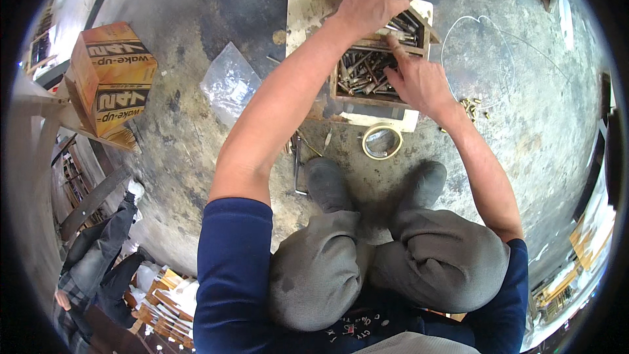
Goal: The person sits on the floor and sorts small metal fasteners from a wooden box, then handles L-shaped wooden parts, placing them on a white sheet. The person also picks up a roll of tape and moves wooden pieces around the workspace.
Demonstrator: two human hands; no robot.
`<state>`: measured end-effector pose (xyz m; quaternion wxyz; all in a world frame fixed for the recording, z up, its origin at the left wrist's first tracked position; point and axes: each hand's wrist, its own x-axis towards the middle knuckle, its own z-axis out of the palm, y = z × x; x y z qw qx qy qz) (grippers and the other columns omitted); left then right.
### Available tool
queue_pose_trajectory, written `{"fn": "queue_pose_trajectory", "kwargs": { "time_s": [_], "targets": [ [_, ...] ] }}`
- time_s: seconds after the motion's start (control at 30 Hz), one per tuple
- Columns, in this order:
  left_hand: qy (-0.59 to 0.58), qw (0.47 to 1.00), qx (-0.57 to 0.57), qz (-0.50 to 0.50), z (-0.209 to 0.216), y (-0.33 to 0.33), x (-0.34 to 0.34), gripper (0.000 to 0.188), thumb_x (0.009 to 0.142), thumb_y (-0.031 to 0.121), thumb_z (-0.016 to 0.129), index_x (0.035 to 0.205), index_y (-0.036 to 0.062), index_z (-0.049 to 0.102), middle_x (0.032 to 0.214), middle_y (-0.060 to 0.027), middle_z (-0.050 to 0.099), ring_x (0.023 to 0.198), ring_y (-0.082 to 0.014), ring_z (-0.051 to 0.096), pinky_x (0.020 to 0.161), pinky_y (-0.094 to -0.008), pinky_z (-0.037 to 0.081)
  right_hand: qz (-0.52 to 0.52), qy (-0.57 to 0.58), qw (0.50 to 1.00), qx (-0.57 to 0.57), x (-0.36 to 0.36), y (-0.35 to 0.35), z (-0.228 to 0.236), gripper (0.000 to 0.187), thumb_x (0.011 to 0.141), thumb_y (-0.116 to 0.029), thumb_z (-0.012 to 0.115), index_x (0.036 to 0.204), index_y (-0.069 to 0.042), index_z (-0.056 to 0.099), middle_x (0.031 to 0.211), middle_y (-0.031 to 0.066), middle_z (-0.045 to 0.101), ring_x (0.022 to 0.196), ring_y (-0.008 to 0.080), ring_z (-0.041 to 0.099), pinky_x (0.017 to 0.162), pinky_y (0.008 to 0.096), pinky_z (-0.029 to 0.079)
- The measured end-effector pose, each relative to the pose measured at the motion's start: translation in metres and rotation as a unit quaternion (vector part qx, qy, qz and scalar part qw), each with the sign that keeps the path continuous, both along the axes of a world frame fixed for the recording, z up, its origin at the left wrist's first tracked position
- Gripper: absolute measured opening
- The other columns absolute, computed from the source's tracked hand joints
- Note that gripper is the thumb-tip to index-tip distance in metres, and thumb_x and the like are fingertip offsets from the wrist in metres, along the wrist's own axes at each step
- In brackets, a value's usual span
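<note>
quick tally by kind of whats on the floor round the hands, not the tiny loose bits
hands: 2, left hand, right hand
wooden tray of metal rods: 1
tape roll: 1
clear plastic bag: 1
orange cardboard box: 1
pile of small brass pieces: 1, pieces too small to count
total: 7

Only one view here, a head-worn fisheye looking pretty much straight down from above a crouching person; their knees and shoes fill the lower middle, forearms come in from the bottom and reach up-frame to the left hand [371, 1] and right hand [419, 80] over a wooden box [377, 99] of metal parts on the concrete floor [196, 144]. It's close to the hands, but wide enough that a cardboard carton [111, 78] at left bends toward the dark round rim; no second view to overlap with.
</note>
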<state>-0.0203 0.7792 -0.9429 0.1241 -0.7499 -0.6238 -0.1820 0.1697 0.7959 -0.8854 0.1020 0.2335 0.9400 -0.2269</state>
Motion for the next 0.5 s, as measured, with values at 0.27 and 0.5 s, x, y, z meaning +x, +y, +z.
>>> {"fn": "queue_pose_trajectory", "kwargs": {
  "time_s": [0.27,0.5],
  "targets": [
    [-0.145,0.987,-0.035,0.065,0.034,-0.006,0.016,0.016,0.075,0.016,0.069,0.084,0.0046,0.063,0.097,-0.0128,0.057,0.100,-0.0309,0.056,0.080,-0.0457,0.047,-0.111,0.126,0.977,-0.135,0.078,-0.009,0.011,0.041,0.090,-0.010,0.059,0.131,-0.006,0.056,0.074,0.0111,0.064,0.058,0.0185,0.057,0.058,0.0328,0.047],
    [-0.120,0.977,-0.040,0.169,0.036,-0.008,0.014,0.016,0.079,0.017,0.067,0.082,0.0022,0.064,0.096,-0.0143,0.059,0.098,-0.0319,0.059,0.080,-0.0447,0.049,-0.103,0.162,0.974,-0.119,0.096,-0.026,0.005,0.023,0.092,-0.011,0.059,0.112,-0.001,0.065,0.079,0.0133,0.065,0.059,0.0173,0.057,0.058,0.0301,0.048]
  ]
}}
